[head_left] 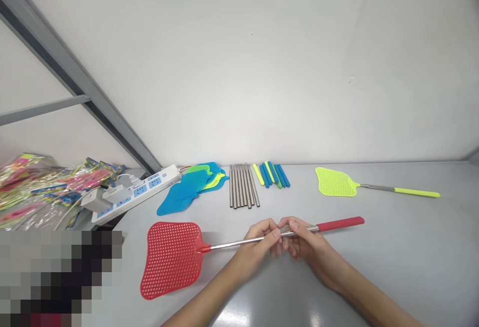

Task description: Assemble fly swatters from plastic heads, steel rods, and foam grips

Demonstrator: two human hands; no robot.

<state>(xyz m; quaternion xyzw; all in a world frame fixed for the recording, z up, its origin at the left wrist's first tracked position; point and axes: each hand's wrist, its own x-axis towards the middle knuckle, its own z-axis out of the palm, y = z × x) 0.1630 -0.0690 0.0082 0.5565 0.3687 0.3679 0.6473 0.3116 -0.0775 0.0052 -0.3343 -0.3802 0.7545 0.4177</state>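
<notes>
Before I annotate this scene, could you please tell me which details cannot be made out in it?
All in the head view:
Red swatter's rod: middle partly hidden by the left hand and right hand.
Piled swatter heads: exact number, hidden by overlap.
Plastic packages: print too small; left edge cuts them off.
Lower left corner: masked by pixelation.

the left hand (260,243) and the right hand (310,243) hold the slim silver metal rod (229,244) of a red perforated plastic flyswatter (171,259), its head leftward, its handle rightward; behind, on a smooth grey table (411,247), lie overlapping blue and yellow-green plastic swatter heads (187,189), silver metal tubes (242,186), and blue, yellow and green stick-shaped grips (270,173); farther right lies a yellow-green perforated flyswatter (337,182); at left, a long white power strip (140,191) sits beside shiny clear plastic packets (52,187).
</notes>
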